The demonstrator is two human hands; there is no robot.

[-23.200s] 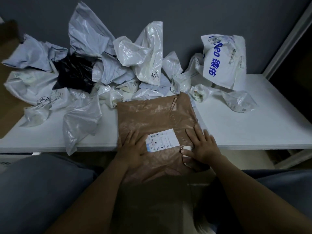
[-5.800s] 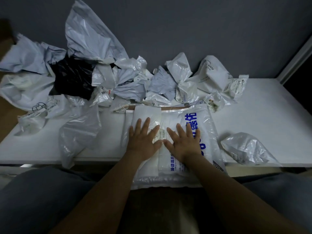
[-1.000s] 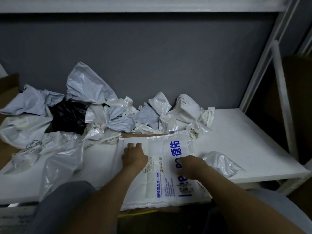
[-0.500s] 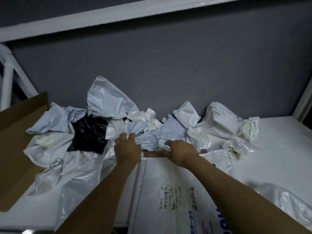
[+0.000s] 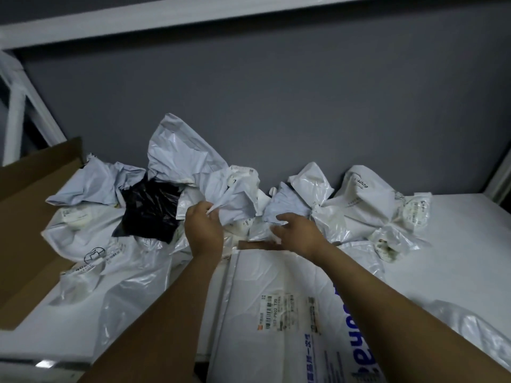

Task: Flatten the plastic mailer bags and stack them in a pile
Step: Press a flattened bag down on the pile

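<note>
Your left hand (image 5: 204,229) pinches a corner of the crumpled pale mailer (image 5: 235,194) at frame centre. Your right hand (image 5: 297,230) is half-curled against a small white bag (image 5: 260,233); I cannot tell if it grips. A black bag (image 5: 150,208) and cardboard (image 5: 25,230) sit left. Both forearms reach up over the flattened mailer (image 5: 276,283), lower centre.
</note>
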